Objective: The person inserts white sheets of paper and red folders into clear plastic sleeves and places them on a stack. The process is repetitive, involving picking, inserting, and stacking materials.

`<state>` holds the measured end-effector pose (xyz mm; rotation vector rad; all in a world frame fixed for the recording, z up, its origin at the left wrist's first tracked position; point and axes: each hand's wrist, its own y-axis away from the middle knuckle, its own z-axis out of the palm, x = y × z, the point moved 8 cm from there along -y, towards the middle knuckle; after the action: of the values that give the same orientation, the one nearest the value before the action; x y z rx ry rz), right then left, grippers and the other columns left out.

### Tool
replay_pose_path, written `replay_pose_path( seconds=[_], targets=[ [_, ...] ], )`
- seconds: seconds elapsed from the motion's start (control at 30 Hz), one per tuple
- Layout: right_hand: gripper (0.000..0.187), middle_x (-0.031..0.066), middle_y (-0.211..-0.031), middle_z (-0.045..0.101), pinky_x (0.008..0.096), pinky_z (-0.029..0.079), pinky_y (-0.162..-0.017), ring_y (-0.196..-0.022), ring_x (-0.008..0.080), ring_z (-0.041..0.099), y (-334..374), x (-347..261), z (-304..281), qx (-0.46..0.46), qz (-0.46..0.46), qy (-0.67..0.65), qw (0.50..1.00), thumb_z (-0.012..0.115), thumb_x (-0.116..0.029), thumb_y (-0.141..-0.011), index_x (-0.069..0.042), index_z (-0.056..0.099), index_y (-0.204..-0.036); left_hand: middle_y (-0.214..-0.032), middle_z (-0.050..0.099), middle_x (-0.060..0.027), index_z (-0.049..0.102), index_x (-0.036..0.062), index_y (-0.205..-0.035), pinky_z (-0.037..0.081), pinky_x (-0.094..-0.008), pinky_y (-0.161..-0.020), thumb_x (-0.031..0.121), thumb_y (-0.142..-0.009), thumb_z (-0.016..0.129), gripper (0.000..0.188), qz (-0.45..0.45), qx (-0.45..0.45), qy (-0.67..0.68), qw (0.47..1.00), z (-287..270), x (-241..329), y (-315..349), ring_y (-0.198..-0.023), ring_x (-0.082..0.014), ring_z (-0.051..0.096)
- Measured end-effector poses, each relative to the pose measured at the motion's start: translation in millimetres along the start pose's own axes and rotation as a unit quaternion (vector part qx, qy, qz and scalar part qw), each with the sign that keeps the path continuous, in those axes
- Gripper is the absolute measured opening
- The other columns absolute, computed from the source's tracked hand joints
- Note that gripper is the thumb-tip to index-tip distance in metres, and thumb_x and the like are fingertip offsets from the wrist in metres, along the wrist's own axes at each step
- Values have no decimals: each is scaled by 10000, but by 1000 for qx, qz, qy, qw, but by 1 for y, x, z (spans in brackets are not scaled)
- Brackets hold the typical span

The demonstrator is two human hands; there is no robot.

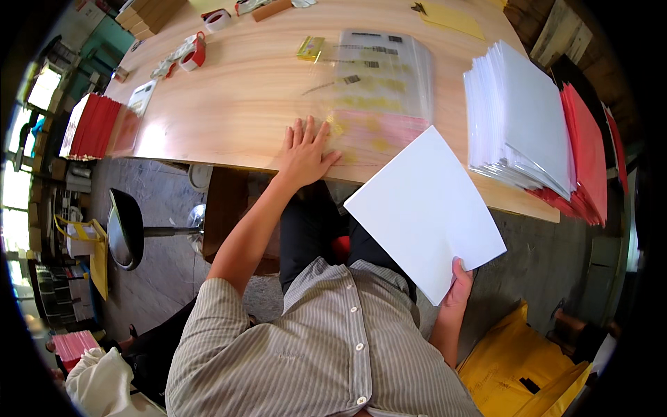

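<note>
My right hand grips a blank white rectangular sheet or thin pad by its lower corner, thumb on top and fingers hidden beneath. It is tilted in front of the table's near edge and overlaps part of the plastic. Flat on the wooden table, my left hand rests with spread fingers at the near left edge of a pile of clear plastic bags. These bags carry dark printed labels, and yellow and pink patches show through them. A small yellow packet lies by their far left corner.
At right stand a tall stack of plastic-wrapped white pieces and red ones. Another red stack sits far left, with tape rolls beyond. A stool is left below; a yellow sack lies right. Another person's sleeve shows lower left.
</note>
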<state>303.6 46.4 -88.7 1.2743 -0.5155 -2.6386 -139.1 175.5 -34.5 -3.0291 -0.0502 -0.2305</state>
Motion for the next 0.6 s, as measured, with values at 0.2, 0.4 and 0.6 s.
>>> replay_pose_path(
  seconds=[0.2, 0.4, 0.6],
  targets=[
    [510, 128, -1337, 602, 423, 501, -1017, -1200, 291, 599, 12, -9, -22, 23, -21, -26, 999, 628, -95, -945, -8, 474, -1424, -1628, 236, -210, 287, 158, -1579, 96, -641, -1184, 590, -967, 494, 778, 42, 0, -19, 999, 14, 19, -46, -1497, -481, 155],
    [542, 142, -1353, 588, 438, 500, -1023, -1208, 302, 595, 17, -8, -25, 23, -19, -28, 999, 632, -104, -945, 2, 443, -1442, -1617, 273, -178, 339, 157, -1553, 122, -696, -1153, 560, -952, 533, 750, 77, 25, -12, 997, 13, 21, -84, -1466, -488, 218],
    [555, 164, -1379, 567, 454, 497, -1036, -1228, 313, 589, 31, 6, -53, 30, 0, -46, 999, 630, -120, -951, 17, 424, -1447, -1548, 409, -148, 511, 85, -1428, 205, -562, -1199, 544, -916, 615, 695, 277, 18, 29, 960, -23, 104, -10, -1469, -344, 304]
  ],
)
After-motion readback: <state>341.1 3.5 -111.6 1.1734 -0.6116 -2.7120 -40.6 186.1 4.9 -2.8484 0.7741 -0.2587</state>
